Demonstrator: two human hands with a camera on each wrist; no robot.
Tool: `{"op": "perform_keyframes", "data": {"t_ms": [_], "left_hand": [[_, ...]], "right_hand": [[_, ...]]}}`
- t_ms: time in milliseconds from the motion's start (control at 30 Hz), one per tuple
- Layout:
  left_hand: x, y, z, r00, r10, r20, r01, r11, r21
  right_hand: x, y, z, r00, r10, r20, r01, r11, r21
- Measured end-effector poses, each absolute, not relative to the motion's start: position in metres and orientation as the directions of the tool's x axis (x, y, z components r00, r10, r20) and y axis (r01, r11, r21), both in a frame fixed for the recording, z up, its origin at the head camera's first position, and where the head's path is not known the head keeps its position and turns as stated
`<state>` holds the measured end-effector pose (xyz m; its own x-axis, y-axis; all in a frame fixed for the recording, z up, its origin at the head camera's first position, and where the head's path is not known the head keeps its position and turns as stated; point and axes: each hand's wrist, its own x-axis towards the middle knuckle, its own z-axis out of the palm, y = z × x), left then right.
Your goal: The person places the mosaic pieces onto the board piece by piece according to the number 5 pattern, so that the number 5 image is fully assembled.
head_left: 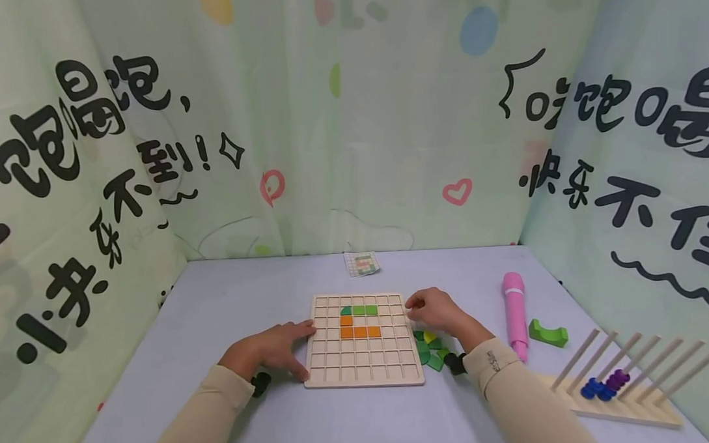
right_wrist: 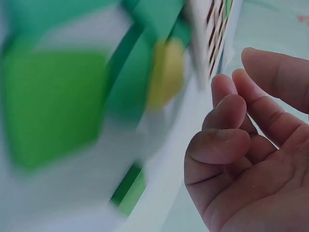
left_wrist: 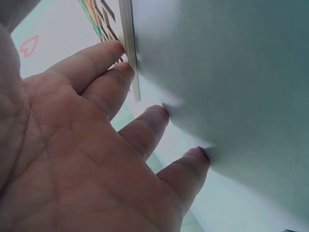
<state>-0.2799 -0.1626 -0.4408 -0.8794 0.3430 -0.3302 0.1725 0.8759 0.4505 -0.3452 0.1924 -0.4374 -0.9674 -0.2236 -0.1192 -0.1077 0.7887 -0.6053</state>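
Note:
A square wooden grid board lies on the table, with green tiles in one row and several orange tiles below them. My left hand rests at the board's left edge. In the left wrist view its fingers are spread, two fingertips right at the board's side. By the board's upper right corner is my right hand, raised near the rim. Its fingers curl loosely in the right wrist view, thumb apart, with nothing visible between them. A loose pile of green tiles with a yellow piece lies below it.
Behind the board lies a small patterned card. To the right are a pink stick-shaped object, a green curved block and a wooden peg stand with blue and purple beads. Printed curtains enclose the table.

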Motion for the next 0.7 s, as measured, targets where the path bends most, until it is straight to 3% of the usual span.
{"op": "perform_keyframes", "data": {"t_ms": [700], "left_hand": [[-0.283, -0.163, -0.443, -0.879, 0.355, -0.319, 0.190, 0.873, 0.448]], "right_hand": [[-0.337, 0.259, -0.439, -0.973, -0.131, -0.192, -0.024, 0.878, -0.477]]}}
